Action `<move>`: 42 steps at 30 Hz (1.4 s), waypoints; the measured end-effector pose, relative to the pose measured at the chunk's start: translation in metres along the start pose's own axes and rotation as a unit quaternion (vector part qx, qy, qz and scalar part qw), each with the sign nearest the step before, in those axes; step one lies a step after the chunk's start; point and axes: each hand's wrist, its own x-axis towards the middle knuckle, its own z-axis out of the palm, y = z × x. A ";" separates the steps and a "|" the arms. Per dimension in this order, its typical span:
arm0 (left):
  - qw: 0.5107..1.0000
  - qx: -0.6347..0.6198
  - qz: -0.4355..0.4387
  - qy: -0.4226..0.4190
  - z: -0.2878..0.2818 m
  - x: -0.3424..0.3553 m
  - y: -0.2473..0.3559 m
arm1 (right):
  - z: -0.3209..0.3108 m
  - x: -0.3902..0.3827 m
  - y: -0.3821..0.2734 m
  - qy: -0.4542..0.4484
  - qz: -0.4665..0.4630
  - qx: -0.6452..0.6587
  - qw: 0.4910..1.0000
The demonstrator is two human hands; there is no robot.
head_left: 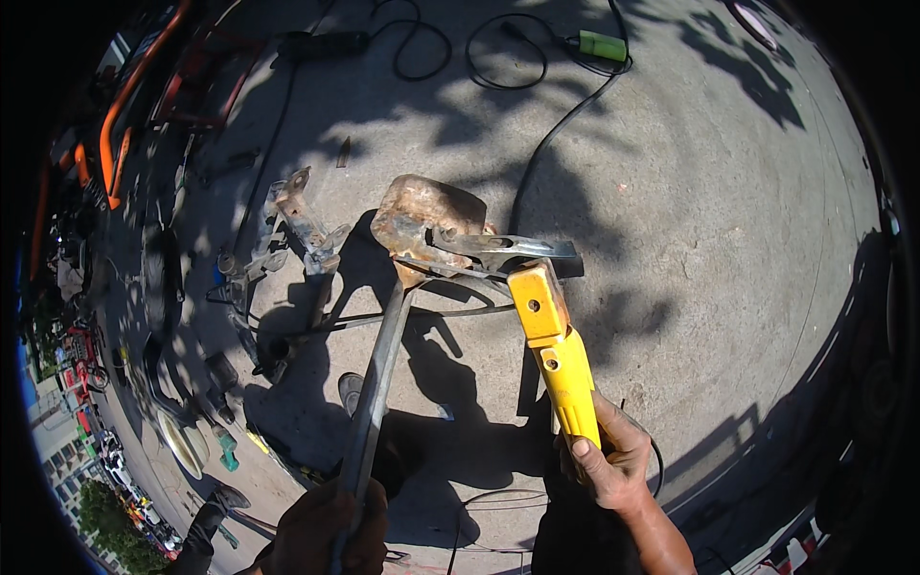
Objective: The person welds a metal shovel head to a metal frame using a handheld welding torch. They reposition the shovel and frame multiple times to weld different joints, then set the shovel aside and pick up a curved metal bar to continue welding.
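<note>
The left hand (pixel 331 527) has its fingers wrapped around 1 metal bar (pixel 376 393); the right hand (pixel 621 465) has its fingers wrapped around the body of 1 yellow power tool (pixel 565 383), thumb along the near side. The bar slants up and away to the lower edge of 1 rusty plate (pixel 436 203) with rounded corners, near the centre of the view. From this joint, 1 silver metal piece (pixel 513 246) extends right, its far end just beyond the head of the power tool; contact between the 2 cannot be determined. A gap separates the bar from the power tool, widening toward the hands. The widest room is right of the power tool, where concrete ground (pixel 709 249) reaches a long shadow near the rim. Room at the left is narrower: rusty brackets (pixel 307 216) lie left of the plate, overlapping, their exact count unclear. Count by kind: 2 hands, 1 bar, 1 plate, 1 power tool with 2 round marks on its yellow casing. Beyond the plate lies 1 green cylindrical fitting (pixel 602 46), with black cable (pixel 551 134) curving beside it; 1 orange frame (pixel 120 115) stands at the upper left.
</note>
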 end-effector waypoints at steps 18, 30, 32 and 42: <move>1.000 -0.003 0.013 -0.003 0.000 0.000 -0.001 | 0.001 0.002 -0.004 0.002 0.002 -0.002 1.000; 0.999 -0.038 -0.003 -0.021 -0.010 0.000 0.000 | -0.005 0.000 -0.006 0.024 -0.006 0.011 1.000; 0.999 -0.036 -0.003 -0.023 -0.010 0.000 0.000 | -0.005 -0.001 -0.005 0.028 0.002 0.011 1.000; 1.000 -0.019 0.003 -0.013 -0.006 0.000 -0.001 | -0.001 0.002 0.000 0.016 -0.029 -0.008 0.999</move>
